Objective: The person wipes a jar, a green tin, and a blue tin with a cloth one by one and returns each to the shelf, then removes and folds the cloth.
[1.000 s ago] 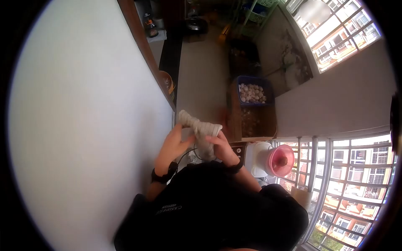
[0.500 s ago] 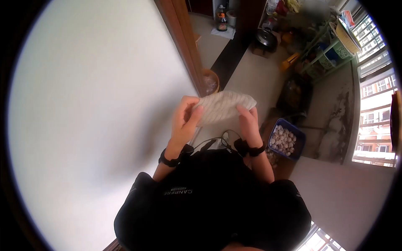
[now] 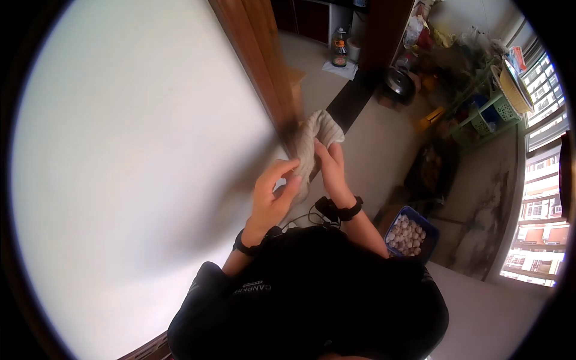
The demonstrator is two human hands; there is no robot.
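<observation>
A beige ribbed knit cloth (image 3: 307,147) hangs between my hands in front of my body, bunched and twisted, with its upper end folded over to the right. Whether it is a sock, a cap or something else I cannot tell. My left hand (image 3: 273,192) pinches its left edge between thumb and fingers. My right hand (image 3: 332,165) grips the folded upper part from the right, its fingers partly hidden by the fabric. Both wrists wear black bands.
A white wall (image 3: 138,150) fills the left side, ending at a wooden door frame (image 3: 258,66). At right stand a blue basket (image 3: 429,243) of whitish bulbs and a green shelf (image 3: 487,114). Farther off are a lidded pot (image 3: 398,84) and a dark bottle (image 3: 340,53).
The knit cloth was stretched out sideways between both hands; now it is bunched and upright. My right hand has moved left and inward. The view has shifted slightly.
</observation>
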